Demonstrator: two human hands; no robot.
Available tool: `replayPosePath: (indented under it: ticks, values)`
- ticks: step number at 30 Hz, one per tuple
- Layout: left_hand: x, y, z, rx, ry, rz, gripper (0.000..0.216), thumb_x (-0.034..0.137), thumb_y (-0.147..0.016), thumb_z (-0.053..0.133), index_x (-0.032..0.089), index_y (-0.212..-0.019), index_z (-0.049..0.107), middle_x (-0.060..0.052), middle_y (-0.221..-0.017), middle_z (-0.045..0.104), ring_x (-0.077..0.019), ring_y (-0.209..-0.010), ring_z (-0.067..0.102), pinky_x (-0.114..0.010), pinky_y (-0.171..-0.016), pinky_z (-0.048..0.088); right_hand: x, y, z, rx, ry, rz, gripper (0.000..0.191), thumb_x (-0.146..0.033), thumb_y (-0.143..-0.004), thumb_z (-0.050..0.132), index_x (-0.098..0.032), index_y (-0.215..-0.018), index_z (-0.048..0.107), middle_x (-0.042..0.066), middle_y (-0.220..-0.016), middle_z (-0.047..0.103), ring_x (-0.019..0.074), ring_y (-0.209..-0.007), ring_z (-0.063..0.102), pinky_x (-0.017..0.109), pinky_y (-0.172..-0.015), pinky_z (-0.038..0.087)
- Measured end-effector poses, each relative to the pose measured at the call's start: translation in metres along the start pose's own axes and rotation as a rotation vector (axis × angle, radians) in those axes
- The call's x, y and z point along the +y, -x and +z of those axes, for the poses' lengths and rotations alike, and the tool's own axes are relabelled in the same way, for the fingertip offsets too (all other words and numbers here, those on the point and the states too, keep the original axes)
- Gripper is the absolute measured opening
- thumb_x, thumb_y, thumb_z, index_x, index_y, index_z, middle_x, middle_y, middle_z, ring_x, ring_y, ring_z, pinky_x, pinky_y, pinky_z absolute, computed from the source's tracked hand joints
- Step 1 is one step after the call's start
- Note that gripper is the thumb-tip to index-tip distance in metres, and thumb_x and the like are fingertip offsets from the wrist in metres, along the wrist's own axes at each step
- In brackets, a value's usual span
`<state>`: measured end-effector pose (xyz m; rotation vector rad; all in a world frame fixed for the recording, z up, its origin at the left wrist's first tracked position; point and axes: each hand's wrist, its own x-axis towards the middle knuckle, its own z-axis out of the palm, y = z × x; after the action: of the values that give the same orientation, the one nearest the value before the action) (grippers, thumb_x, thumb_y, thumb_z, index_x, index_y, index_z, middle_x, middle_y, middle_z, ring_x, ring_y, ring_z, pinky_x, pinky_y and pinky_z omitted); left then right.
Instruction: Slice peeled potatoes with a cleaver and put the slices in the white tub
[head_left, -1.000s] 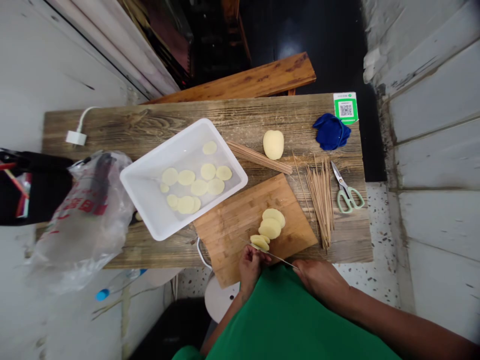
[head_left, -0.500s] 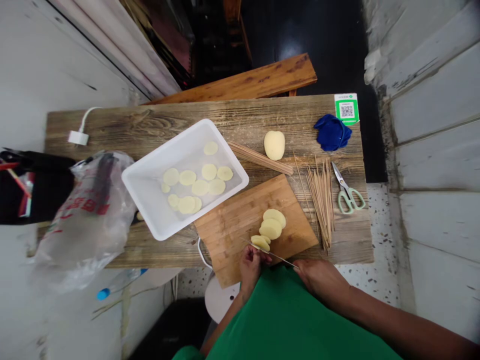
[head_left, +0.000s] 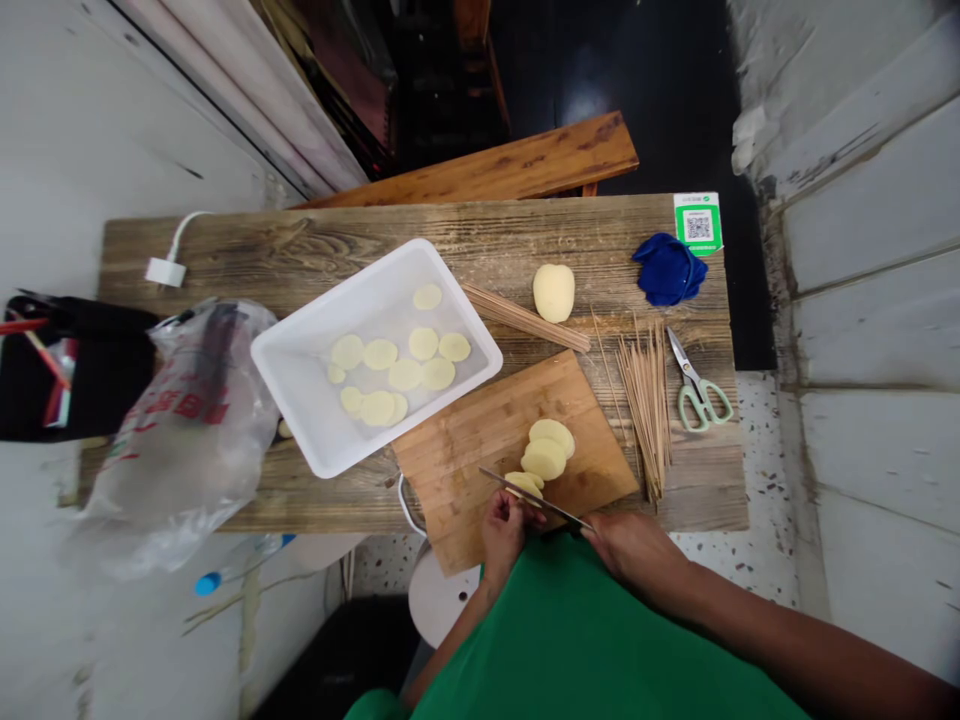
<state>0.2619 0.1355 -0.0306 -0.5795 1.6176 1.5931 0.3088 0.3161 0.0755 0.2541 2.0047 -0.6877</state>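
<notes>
My left hand is closed on the near end of a peeled potato on the wooden cutting board. My right hand grips a knife whose thin blade lies across the potato just beyond my left fingers. Cut potato slices lean in a row on the board past the blade. A white tray to the left holds several pale potato slices in water.
A whole peeled potato, a bundle of bamboo skewers, loose skewers, scissors, a blue cloth and a QR card lie on the wooden table. A plastic bag sits at the left edge.
The knife blade has shifted further out across the board, its tip now showing left of the potato. My hands stay in place; the view has drifted slightly.
</notes>
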Motion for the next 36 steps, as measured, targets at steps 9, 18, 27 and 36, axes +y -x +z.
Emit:
replayPosePath:
  ticks: [9,18,27,36]
  values:
    - [0.002,-0.001,0.005,0.050,-0.023,0.001,0.035,0.047,-0.069,0.068,0.024,-0.064,0.043,0.003,-0.047,0.057,-0.0198,-0.048,0.063,-0.031,-0.050,0.053,-0.008,-0.013,-0.005,0.037,0.017,-0.011,0.033,-0.028,-0.097,0.036,-0.015,-0.100,0.066,0.015,-0.095,0.074,0.0267,-0.087,0.070,0.030,-0.066,0.042]
    - [0.005,-0.003,0.004,0.053,-0.059,-0.036,0.035,0.047,-0.067,0.070,0.024,-0.061,0.043,0.002,-0.046,0.059,-0.0195,-0.046,0.063,-0.028,-0.045,0.050,-0.007,-0.017,-0.004,0.042,-0.009,-0.023,0.035,-0.028,-0.098,0.033,-0.014,-0.101,0.065,0.015,-0.096,0.073,0.0268,-0.088,0.069,0.030,-0.066,0.041]
    - [0.009,-0.002,0.007,0.078,-0.069,-0.029,0.041,0.049,-0.063,0.072,0.023,-0.061,0.041,0.002,-0.045,0.059,-0.0192,-0.044,0.063,-0.026,-0.043,0.049,-0.009,-0.021,-0.006,0.035,-0.001,0.001,0.037,-0.030,-0.099,0.032,-0.015,-0.102,0.066,0.015,-0.097,0.073,0.0254,-0.087,0.069,0.029,-0.067,0.042]
    - [0.008,-0.002,0.006,0.069,-0.084,-0.044,0.039,0.048,-0.065,0.071,0.023,-0.062,0.042,0.002,-0.048,0.060,-0.0200,-0.048,0.066,-0.026,-0.045,0.048,-0.005,-0.026,-0.008,0.072,-0.069,-0.042,0.036,-0.030,-0.098,0.034,-0.013,-0.099,0.066,0.014,-0.094,0.073,0.0251,-0.086,0.068,0.029,-0.067,0.040]
